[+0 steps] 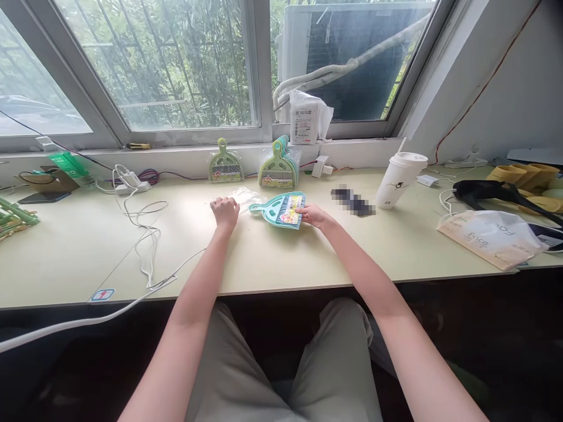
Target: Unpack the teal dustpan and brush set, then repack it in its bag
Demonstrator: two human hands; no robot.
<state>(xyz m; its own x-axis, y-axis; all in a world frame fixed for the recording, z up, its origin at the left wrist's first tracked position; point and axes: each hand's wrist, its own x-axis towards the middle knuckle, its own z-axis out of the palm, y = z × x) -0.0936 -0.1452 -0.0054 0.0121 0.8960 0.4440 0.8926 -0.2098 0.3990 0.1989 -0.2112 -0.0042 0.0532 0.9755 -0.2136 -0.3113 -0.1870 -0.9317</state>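
Observation:
My right hand grips the wide edge of a turquoise dustpan and brush set, thumb on its printed label card. The set's handle points left, toward my other hand. My left hand is closed in a loose fist, knuckles up, just left of that handle and apart from it. Clear crinkled plastic lies right beside and behind the left hand; whether the fingers pinch it is hidden. Against the back wall stand a green dustpan set in clear wrap and a row of several more wrapped dustpan sets.
A white lidded cup with a straw and a blurred dark item are on the right. Further right lies a tissue pack. White cables cross the left side of the table. A white package sits on the sill.

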